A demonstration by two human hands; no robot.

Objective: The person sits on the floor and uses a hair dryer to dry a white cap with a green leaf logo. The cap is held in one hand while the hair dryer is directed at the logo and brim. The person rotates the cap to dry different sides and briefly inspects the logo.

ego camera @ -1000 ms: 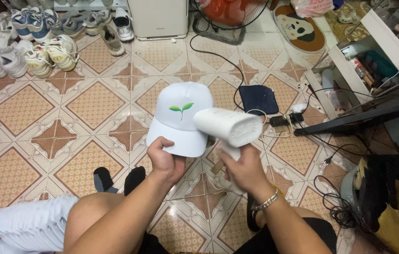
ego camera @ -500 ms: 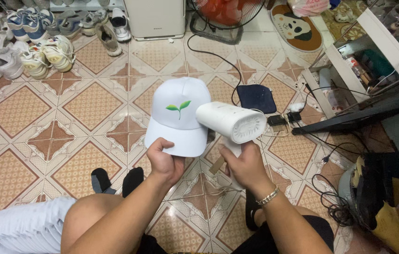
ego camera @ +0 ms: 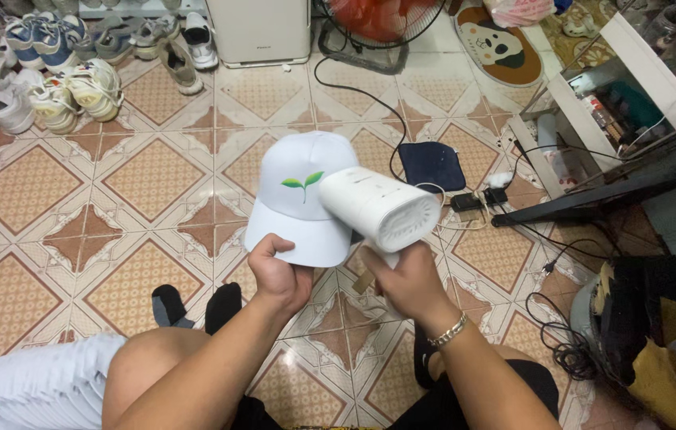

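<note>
— Left hand (ego camera: pixel 278 275)?

— Closed on the brim of the white cap (ego camera: pixel 306 199), thumb on top, fingers curled beneath. Holds the cap up over the tiled floor (ego camera: pixel 139 183), crown facing away, green leaf mark toward the white hair dryer (ego camera: pixel 378 205).

— Right hand (ego camera: pixel 405 283)?

— Wrapped around the dryer's handle, gripping firmly. Barrel lies across, wide end toward the right, narrow end just beside the leaf mark, close to touching the crown or touching it; hard to tell which.

— Any change from a second ago?

— Very little. Same grips on both sides. Cap and dryer sit at much the same spot above the floor, the dryer perhaps turned a shade more across the crown. View tilted slightly, so the stack of white caps (ego camera: pixel 43 386) at bottom left shows less than before.

— Meaning for the work?

— Looks like steady work on the front of the cap, nozzle kept at the printed mark rather than moved around. No sign of setting anything down.

— Surroundings?

— Rows of shoes (ego camera: pixel 51 72) at top left, a white appliance (ego camera: pixel 258 32) against the far edge, a fan base (ego camera: pixel 370 44) beside it. Black cable runs to a dark pad (ego camera: pixel 432 166) and a power strip (ego camera: pixel 477 199) behind the dryer. A low shelf (ego camera: pixel 593 103) at right, well apart from both hands.
</note>
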